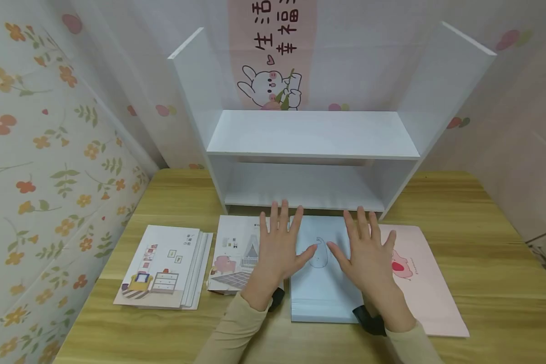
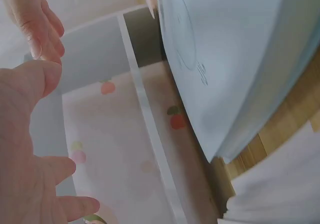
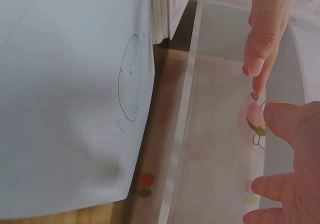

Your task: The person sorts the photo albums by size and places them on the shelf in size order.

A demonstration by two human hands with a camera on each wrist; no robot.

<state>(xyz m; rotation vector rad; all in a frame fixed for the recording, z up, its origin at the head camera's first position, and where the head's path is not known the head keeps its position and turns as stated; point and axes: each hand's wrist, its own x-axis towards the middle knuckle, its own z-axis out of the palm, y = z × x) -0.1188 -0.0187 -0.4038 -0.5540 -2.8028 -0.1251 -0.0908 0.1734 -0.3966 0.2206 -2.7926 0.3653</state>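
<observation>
Over the notebooks on the table, my left hand [image 1: 277,250] and right hand [image 1: 370,260] are held up with fingers spread, and neither holds anything. The left hand is above the gap between a stack of white illustrated booklets [image 1: 229,253] and a light blue notebook [image 1: 320,298] with a line-drawn character. My right hand is over the blue notebook and the near edge of a pink notebook [image 1: 429,288] with a pig drawing. Both wrist views show the thick blue notebook [image 2: 225,49] below the hands. Behind them stands a white two-level shelf [image 1: 314,134] with tall side panels.
Another stack of white booklets [image 1: 159,268], fanned slightly rightward, lies at the left of the wood-grain table [image 1: 478,227]. A flower-print curtain [image 1: 50,151] hangs on the left. Behind the shelf is a pale cloth with a rabbit picture [image 1: 270,83].
</observation>
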